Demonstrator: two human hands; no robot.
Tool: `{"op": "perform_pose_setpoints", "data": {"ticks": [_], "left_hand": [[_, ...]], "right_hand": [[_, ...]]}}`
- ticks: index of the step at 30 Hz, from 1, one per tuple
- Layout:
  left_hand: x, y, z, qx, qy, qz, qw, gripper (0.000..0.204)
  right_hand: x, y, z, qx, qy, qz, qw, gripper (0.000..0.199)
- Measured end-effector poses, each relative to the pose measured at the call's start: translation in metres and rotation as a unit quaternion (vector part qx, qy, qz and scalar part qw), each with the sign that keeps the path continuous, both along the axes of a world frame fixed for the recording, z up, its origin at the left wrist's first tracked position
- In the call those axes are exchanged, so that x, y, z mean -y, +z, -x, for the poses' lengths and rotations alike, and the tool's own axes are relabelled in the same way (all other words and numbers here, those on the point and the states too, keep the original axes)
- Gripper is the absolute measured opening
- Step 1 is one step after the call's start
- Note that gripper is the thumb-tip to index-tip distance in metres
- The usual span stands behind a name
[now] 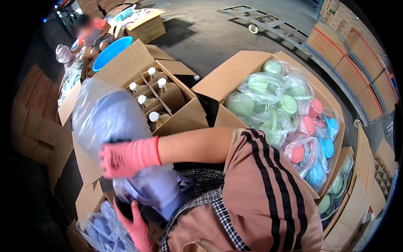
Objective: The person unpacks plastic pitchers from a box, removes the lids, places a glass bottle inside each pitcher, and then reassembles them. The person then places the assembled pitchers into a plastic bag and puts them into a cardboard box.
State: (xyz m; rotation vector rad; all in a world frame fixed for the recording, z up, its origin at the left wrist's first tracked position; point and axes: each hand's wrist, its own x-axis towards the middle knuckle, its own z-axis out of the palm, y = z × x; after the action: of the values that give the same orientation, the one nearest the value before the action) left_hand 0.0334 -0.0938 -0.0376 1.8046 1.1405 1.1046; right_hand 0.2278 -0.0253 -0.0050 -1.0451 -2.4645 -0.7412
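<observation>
A large lavender plastic container [157,189], apparently a jug, leans in front of my body, partly inside a clear plastic bag [90,117]. My right hand [126,158], in a pink glove, reaches across from the right and is closed on the bagged container near a dark part. Lower down, my left hand [137,229], also in a pink glove, grips its lower side, thumb and fingers around a dark part. The container hides some of the fingers. Motion blurs the bag and the lavender surface, so the exact shape is unclear.
An open carton [191,111] with cardboard dividers holds several white-capped bottles [155,117]. Right of it, a carton [235,77] holds bagged green, pink and blue containers. Bagged lavender pieces [100,229] lie lower left. Behind are a blue basin [112,53], a co-worker and a metal trolley [268,27].
</observation>
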Motion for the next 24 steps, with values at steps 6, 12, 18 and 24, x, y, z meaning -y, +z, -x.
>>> {"op": "perform_pose_setpoints", "data": {"ticks": [6,12,18,24], "left_hand": [[-0.001,-0.005,0.046,0.111,-0.419,0.092,0.897,0.046],[0.027,-0.037,-0.029,0.243,-0.192,0.412,0.857,0.051],[-0.024,-0.021,-0.015,0.184,-0.032,0.181,0.966,0.050],[-0.035,-0.019,0.018,0.136,0.022,0.100,0.985,0.049]], "right_hand": [[0.013,0.023,-0.061,-0.438,-0.158,0.021,0.885,0.035],[0.026,-0.012,-0.044,-0.694,-0.188,0.011,0.694,0.051],[0.099,-0.057,-0.021,-0.699,-0.140,0.209,0.670,0.054],[0.120,-0.100,0.023,-0.539,-0.086,0.305,0.780,0.052]]}}
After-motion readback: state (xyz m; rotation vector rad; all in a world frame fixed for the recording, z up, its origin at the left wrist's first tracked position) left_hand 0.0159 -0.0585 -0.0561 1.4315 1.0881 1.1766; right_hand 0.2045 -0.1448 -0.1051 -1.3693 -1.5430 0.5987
